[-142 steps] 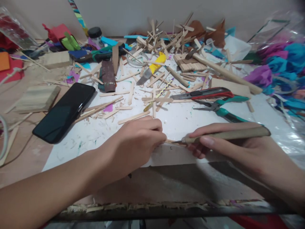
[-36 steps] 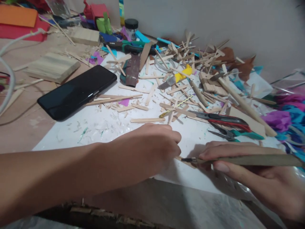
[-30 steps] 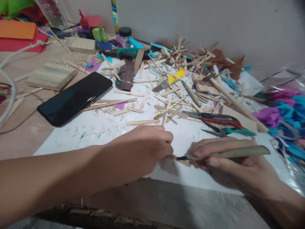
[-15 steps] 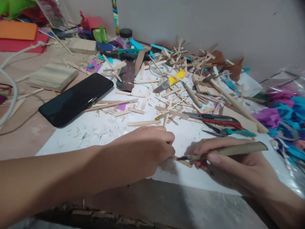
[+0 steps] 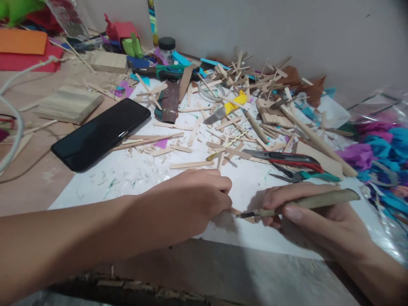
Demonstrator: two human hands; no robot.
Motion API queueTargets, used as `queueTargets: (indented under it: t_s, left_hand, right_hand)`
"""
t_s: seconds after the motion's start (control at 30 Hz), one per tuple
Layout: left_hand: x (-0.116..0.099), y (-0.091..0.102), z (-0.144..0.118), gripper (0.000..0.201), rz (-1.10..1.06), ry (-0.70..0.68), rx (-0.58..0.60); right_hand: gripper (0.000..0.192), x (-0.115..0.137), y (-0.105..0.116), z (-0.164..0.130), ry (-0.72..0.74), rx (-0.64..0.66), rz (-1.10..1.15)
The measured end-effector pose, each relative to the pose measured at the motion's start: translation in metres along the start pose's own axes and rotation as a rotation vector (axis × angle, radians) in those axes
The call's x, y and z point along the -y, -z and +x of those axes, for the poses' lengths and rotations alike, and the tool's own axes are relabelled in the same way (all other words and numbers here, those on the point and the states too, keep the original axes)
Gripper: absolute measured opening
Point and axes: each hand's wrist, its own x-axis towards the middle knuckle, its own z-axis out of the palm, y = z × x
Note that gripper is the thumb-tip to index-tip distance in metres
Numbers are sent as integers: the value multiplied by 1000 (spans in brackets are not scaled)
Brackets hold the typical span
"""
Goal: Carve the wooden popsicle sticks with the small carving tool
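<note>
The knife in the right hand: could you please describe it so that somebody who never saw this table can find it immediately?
Start at the white sheet and go to its near edge, where the right hand rests. It grips a craft knife with its tip on a small wooden stick. Unlike the red cutter behind, its long handle is plain tan.

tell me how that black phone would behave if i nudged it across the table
The black phone lies flat, so it would probably slide, not tip. Its glossy face looks slippery to grip. It would likely push the wooden sticks touching its edge.
</note>
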Motion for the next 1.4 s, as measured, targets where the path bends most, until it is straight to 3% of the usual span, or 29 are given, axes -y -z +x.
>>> queueTargets:
  t_s: [0.23, 0.5, 0.7, 0.87, 1.03, 1.4]
  left_hand:
    - [2, 1, 2, 22, 19, -47, 25]
    - [-5, 6, 2, 23, 138, -48, 52]
    - [-6, 2, 1, 22, 195, -128, -15]
    - [-6, 3, 2, 21, 180, -73, 29]
    - [-2, 0, 1, 28, 223, -36, -28]
    - [-7, 1, 3, 25, 141, 29, -73]
  right_hand:
    - [15, -6, -3, -1, -94, -24, 16]
    - [20, 6, -18, 6, -157, -208, 145]
    - [24, 5, -21, 5, -132, -249, 169]
    - [20, 5, -20, 4, -103, -266, 157]
    - [19, 2, -18, 6, 9, -333, 111]
    - [17, 1, -29, 3, 96, -237, -44]
